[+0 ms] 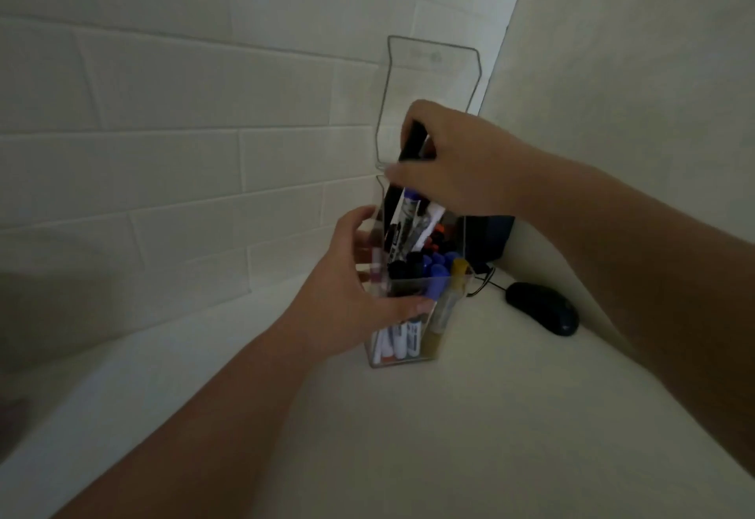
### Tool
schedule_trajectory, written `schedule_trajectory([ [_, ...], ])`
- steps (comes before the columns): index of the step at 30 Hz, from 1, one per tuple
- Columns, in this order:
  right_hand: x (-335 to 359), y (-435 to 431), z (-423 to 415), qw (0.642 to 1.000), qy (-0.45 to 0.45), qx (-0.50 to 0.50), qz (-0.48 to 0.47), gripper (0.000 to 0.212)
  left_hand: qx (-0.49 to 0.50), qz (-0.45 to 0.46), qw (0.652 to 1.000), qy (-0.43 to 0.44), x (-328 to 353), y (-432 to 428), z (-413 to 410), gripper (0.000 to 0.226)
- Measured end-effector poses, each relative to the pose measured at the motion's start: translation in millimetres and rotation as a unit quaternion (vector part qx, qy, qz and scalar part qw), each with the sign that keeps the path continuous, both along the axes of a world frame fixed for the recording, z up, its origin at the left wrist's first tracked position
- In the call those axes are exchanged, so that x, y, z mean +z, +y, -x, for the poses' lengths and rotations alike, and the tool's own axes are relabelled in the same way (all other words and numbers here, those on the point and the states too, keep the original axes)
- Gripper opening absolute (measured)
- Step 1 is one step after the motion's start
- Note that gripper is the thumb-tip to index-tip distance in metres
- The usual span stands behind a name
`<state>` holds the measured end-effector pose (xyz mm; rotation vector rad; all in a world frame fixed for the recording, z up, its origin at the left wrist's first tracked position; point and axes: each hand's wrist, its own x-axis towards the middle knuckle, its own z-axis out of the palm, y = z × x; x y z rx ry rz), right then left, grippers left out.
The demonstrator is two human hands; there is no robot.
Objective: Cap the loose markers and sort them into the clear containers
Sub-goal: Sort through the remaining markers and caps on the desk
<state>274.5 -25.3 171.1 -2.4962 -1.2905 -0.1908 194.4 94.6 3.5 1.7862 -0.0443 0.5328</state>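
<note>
While your left hand [355, 285] wraps around the near clear container [412, 314] from its left side, fingers curled over the front wall and thumb behind, your right hand [453, 159] hangs directly above it, closed in a pinch on a black marker [412, 142]. That marker stands nearly upright, its top between your fingertips and its lower end dipping toward the mouth of the container beneath your palm. Below your right hand, several markers [408, 224] lean at a tilt inside the container, one with a blue cap and white barrel, and farther down sit black, blue and orange caps packed together. A yellow marker [449, 298] leans at the container's right corner, just beyond your left fingertips. Under your left palm, white barrels stand against the container's bottom. Behind your right hand, a taller clear holder [433, 65] rises against the brick wall [163, 110]; whether it touches the container you grip cannot be told. To the right of your left hand, well apart from it, a black computer mouse [543, 308] lies on the pale surface [408, 437], its cord running toward a dark object under your right wrist.
</note>
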Motion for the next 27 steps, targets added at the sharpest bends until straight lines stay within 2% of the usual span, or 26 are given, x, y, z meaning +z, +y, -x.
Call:
schedule_trajectory([
  [2, -4, 2, 1, 0.995, 0.074, -0.029, -0.068, 0.015, 0.007, 0.005, 1.000, -0.001, 0, -4, 1, 0.118],
  [5, -11, 2, 2, 0.993, 0.049, -0.058, -0.090, 0.021, 0.007, 0.007, 1.000, 0.001, 2, -6, 3, 0.121],
  [7, -10, -1, 3, 0.994, 0.036, -0.042, -0.099, 0.022, 0.009, 0.002, 1.000, 0.002, 1, -5, 3, 0.120],
  [10, -2, -7, 3, 0.996, 0.028, -0.009, -0.083, 0.016, 0.014, -0.007, 1.000, 0.006, -1, -4, 2, 0.118],
  [15, -5, -9, -1, 0.998, 0.046, -0.011, -0.052, 0.021, 0.012, 0.002, 1.000, 0.004, -1, -4, 3, 0.119],
  [18, -9, -4, 6, 0.998, 0.007, -0.011, 0.062, 0.030, 0.011, -0.005, 1.000, 0.004, -2, -3, 2, 0.121],
  [21, -6, 1, 18, 0.981, -0.071, -0.047, 0.174, 0.042, 0.015, -0.012, 1.000, 0.009, -3, -2, 2, 0.122],
  [23, -4, 4, 23, 0.976, -0.088, -0.066, 0.189, 0.048, 0.019, -0.017, 1.000, 0.009, -2, -2, 2, 0.123],
  [25, -4, 3, 26, 0.972, -0.101, -0.052, 0.207, 0.042, 0.019, -0.021, 1.000, 0.009, -2, -3, 2, 0.123],
  [27, -8, 2, 31, 0.971, -0.084, -0.049, 0.219, 0.045, 0.018, -0.023, 0.999, 0.012, -1, -4, 3, 0.118],
])
